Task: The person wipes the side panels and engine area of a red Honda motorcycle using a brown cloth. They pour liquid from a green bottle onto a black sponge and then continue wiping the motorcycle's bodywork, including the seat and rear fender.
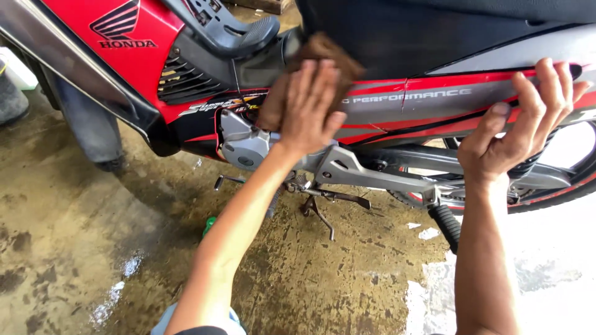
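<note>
Left hand [308, 111]: fingers spread flat, pressing a brown cloth [323, 56] against the side panel [428, 102] of a red, grey and black motorcycle [130, 43]. Cloth: crumpled, soft, showing above and left of the fingers, just below the dark seat [422, 31]. Right hand [518, 127]: open, fingers resting on the panel farther right, holding nothing. Below: grey engine cover [243, 146], footpeg [446, 223], side stand [320, 214]. Wet, stained concrete floor [81, 236] nearer.
</note>
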